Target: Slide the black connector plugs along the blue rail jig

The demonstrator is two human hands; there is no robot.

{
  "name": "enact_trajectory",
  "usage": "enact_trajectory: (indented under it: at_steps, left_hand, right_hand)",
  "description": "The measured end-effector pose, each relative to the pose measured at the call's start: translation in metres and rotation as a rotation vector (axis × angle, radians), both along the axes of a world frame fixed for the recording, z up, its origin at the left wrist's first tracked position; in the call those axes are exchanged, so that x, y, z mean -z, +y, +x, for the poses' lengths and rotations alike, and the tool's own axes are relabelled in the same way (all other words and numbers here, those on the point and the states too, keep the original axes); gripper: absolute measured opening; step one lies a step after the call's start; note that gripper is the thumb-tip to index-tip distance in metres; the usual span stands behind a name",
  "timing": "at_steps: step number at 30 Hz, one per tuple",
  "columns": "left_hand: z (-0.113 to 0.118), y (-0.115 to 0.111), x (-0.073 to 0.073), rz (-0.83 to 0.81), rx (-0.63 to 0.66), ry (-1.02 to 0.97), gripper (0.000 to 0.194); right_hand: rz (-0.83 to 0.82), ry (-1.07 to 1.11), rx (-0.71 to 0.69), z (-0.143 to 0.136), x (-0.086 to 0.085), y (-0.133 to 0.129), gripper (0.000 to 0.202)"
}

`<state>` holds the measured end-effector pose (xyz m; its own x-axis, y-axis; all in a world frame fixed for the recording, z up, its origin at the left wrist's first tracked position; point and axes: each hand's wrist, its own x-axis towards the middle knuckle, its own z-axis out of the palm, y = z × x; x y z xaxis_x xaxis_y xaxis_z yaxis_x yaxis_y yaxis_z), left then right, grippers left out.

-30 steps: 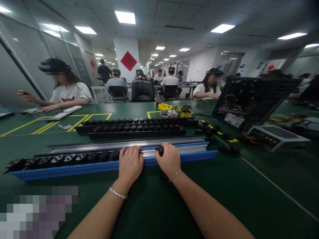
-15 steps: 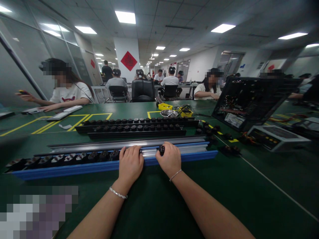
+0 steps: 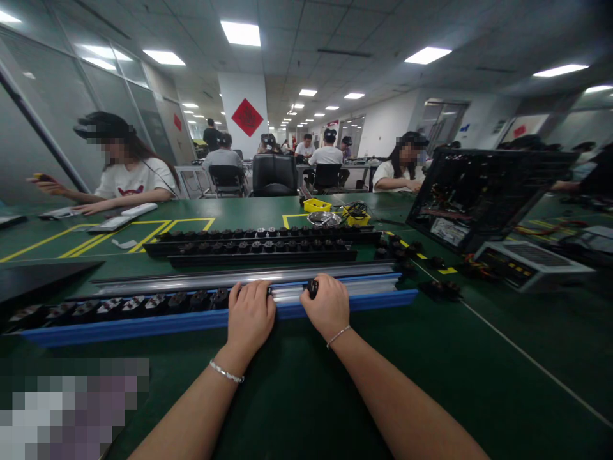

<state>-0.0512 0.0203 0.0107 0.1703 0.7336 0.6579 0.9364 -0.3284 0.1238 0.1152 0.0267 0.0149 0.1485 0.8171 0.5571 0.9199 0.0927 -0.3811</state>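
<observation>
In the head view, my right hand point(image 3: 328, 306) is curled around a small black piece point(image 3: 313, 289), thumb and forefinger closed narrowly against it, its dark end showing between them. I have it over the silvery channel of the blue-edged rail point(image 3: 201, 321), toward the rail's right end. My left hand point(image 3: 251, 313) lies across the same rail, knuckles up, fingers bent over the channel; they hide what is beneath, so I cannot tell whether they grip anything. To the left of that hand, a row of dark pieces point(image 3: 156, 302) sits in the channel. Two loaded black rails point(image 3: 263, 257) lie beyond, on the green table point(image 3: 297, 396).
</observation>
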Motion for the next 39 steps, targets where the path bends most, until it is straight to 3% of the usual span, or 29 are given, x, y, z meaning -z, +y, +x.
enact_trajectory:
  at_steps: [23, 30, 39]
  left_hand:
    - [0.000, 0.000, 0.001, 0.010, 0.000, 0.015, 0.029]
    - [0.000, 0.000, 0.001, 0.034, 0.016, -0.004, 0.029]
    - [0.001, -0.001, 0.000, 0.014, 0.013, -0.013, 0.029]
  right_hand:
    - [-0.012, 0.001, -0.029, 0.008, 0.000, 0.004, 0.007]
    - [-0.052, 0.036, -0.116, 0.017, -0.004, -0.001, 0.009]
    - [-0.049, 0.052, -0.129, 0.021, -0.003, -0.001, 0.012]
